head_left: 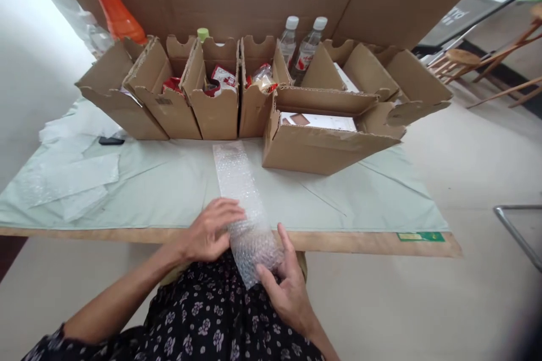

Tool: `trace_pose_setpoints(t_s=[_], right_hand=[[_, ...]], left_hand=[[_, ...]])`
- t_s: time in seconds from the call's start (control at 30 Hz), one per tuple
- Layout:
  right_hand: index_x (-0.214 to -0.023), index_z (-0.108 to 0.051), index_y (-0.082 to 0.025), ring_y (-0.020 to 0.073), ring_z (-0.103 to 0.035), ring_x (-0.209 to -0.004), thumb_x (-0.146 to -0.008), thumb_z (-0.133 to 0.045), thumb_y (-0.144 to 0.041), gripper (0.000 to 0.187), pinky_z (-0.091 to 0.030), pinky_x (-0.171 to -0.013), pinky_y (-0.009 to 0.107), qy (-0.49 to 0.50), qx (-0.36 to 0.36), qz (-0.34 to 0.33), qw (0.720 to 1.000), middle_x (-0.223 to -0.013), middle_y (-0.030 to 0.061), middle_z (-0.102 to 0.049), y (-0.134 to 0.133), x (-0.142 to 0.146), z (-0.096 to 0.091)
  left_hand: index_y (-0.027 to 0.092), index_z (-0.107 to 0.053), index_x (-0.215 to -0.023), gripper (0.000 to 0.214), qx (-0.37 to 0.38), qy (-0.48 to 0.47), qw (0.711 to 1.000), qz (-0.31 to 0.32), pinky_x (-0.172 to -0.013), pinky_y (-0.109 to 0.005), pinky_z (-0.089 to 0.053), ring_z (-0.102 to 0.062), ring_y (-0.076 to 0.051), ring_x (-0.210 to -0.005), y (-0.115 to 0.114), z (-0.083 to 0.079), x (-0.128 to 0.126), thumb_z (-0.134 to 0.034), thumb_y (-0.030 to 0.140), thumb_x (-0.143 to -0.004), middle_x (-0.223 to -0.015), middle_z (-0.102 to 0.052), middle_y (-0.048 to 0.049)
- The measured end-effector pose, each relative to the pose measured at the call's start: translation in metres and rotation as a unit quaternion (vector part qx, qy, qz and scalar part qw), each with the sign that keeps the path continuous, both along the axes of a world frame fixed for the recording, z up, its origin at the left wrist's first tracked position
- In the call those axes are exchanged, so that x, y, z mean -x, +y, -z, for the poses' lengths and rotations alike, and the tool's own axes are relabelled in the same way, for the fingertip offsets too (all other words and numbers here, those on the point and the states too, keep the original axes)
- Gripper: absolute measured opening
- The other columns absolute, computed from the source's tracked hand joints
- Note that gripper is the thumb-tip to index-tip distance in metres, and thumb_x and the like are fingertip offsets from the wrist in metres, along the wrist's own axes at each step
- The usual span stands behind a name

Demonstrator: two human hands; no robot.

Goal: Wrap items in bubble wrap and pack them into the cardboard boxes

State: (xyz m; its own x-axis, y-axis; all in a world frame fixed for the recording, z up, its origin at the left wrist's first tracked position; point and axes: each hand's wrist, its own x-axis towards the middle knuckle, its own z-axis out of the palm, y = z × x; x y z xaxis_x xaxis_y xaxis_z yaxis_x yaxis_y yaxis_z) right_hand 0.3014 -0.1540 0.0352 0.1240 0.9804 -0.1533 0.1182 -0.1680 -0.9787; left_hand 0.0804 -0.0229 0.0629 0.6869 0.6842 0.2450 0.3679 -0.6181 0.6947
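A long strip of bubble wrap (239,177) lies on the pale green cloth, its near end hanging over the table's front edge above my lap. That near end looks thicker and bulges; whether something is inside I cannot make out. My right hand (288,285) grips the bulging end from the right, thumb on top, its other fingers partly hidden behind the wrap. At the strip's left edge, my left hand (214,228) rests with fingers stretched across the plastic and thumb apart.
Cardboard bins (215,110) with packets stand in a row at the back. A cardboard box (313,149) sits crosswise in front on the right. Loose bubble wrap sheets (80,177) and a small black object (111,140) lie at left. Bottles (311,42) stand behind the bins.
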Motion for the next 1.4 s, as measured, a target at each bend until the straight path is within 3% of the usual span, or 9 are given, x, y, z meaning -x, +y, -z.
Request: trace_pose_setpoints(t_s=[0.17, 0.3, 0.4, 0.5, 0.63, 0.77, 1.0, 1.23, 1.4], right_hand=[[-0.166, -0.017, -0.025, 0.0153, -0.067, -0.063, -0.098, -0.061, -0.04, 0.082, -0.062, -0.069, 0.031, 0.147, 0.043, 0.034, 0.988, -0.076, -0.0029, -0.071, 0.034, 0.021, -0.022], [-0.166, -0.006, -0.029, 0.0194, -0.075, -0.089, -0.101, -0.056, -0.039, 0.082, -0.064, -0.078, 0.036, 0.172, -0.027, -0.006, 0.985, -0.119, 0.0099, -0.073, 0.054, 0.023, -0.026], [-0.159, -0.033, -0.029, 0.0213, -0.075, -0.099, -0.104, -0.052, -0.034, 0.058, -0.062, -0.087, 0.041, 0.036, -0.096, -0.024, 0.994, -0.122, 0.0101, -0.073, 0.059, 0.008, -0.022], [-0.135, -0.063, -0.027, 0.0249, -0.068, -0.116, -0.099, -0.056, -0.023, 0.037, -0.056, -0.101, 0.047, -0.176, -0.204, -0.059, 0.961, -0.123, 0.0084, -0.073, 0.067, -0.006, -0.015], [-0.132, -0.065, -0.025, 0.031, -0.054, -0.138, -0.093, -0.054, -0.01, 0.044, -0.049, -0.106, 0.053, -0.364, -0.263, -0.165, 0.878, -0.139, 0.0095, -0.067, 0.085, -0.01, -0.002], [-0.121, -0.071, -0.021, 0.0316, -0.057, -0.135, -0.093, -0.05, -0.003, 0.04, -0.05, -0.099, 0.051, -0.421, -0.267, -0.214, 0.84, -0.136, 0.0113, -0.07, 0.101, -0.009, 0.008], [-0.119, -0.073, -0.024, 0.0283, -0.058, -0.134, -0.09, -0.048, 0.002, 0.046, -0.045, -0.106, 0.052, -0.406, -0.293, -0.254, 0.828, -0.134, 0.0086, -0.071, 0.108, -0.015, 0.003], [-0.125, -0.071, -0.024, 0.0231, -0.071, -0.103, -0.1, -0.049, -0.016, 0.034, -0.054, -0.093, 0.042, -0.348, -0.214, -0.263, 0.874, -0.115, 0.0072, -0.078, 0.114, -0.011, -0.007], [-0.129, -0.065, -0.02, 0.026, -0.068, -0.11, -0.102, -0.053, -0.025, 0.031, -0.053, -0.091, 0.042, -0.39, -0.274, -0.126, 0.87, -0.123, 0.0128, -0.072, 0.112, -0.008, -0.011]], left_hand=[[0.024, -0.04, -0.156, 0.084, 0.055, -0.015, 0.998, -0.027, -0.12, -0.059, -0.041, -0.043, -0.033, -0.148, -0.052, 0.001, 0.0, -0.058, 0.011, -0.074, -0.155, -0.053, -0.014], [0.019, -0.065, -0.126, 0.035, 0.104, -0.041, 0.965, -0.239, -0.093, -0.045, -0.058, -0.071, -0.025, -0.103, -0.031, 0.013, -0.018, -0.054, 0.024, -0.094, -0.112, -0.075, -0.0107], [0.018, -0.067, -0.123, 0.034, 0.128, -0.013, 0.943, -0.307, -0.08, -0.036, -0.057, -0.068, -0.02, -0.08, -0.008, 0.023, -0.022, -0.056, 0.024, -0.091, -0.087, -0.073, -0.0033], [0.019, -0.06, -0.136, 0.051, 0.091, 0.013, 0.944, -0.317, -0.081, -0.035, -0.055, -0.066, -0.019, -0.077, 0.003, 0.034, -0.02, -0.06, 0.022, -0.085, -0.081, -0.07, 0.0001], [0.02, -0.057, -0.141, 0.055, 0.04, 0.043, 0.945, -0.321, -0.082, -0.036, -0.055, -0.065, -0.02, -0.079, 0.004, 0.044, -0.021, -0.06, 0.021, -0.086, -0.081, -0.07, -0.0002], [0.019, -0.054, -0.142, 0.055, -0.021, 0.069, 0.943, -0.326, -0.084, -0.038, -0.054, -0.065, -0.021, -0.082, -0.003, 0.04, -0.021, -0.06, 0.018, -0.087, -0.084, -0.069, -0.0017], [0.022, -0.058, -0.136, 0.049, -0.126, 0.035, 0.961, -0.243, -0.106, -0.051, -0.048, -0.058, -0.032, -0.125, -0.035, 0.017, -0.008, -0.069, 0.031, -0.089, -0.133, -0.064, -0.0147], [0.018, -0.072, -0.103, 0.015, -0.043, -0.013, 0.967, -0.252, -0.084, -0.039, -0.053, -0.068, -0.022, -0.089, -0.036, 0.027, -0.013, -0.06, 0.017, -0.095, -0.091, -0.076, -0.0064], [0.016, -0.074, -0.107, 0.019, -0.011, 0.041, 0.956, -0.289, -0.078, -0.038, -0.054, -0.068, -0.022, -0.08, -0.015, 0.029, -0.013, -0.063, 0.018, -0.092, -0.087, -0.077, -0.0061]])
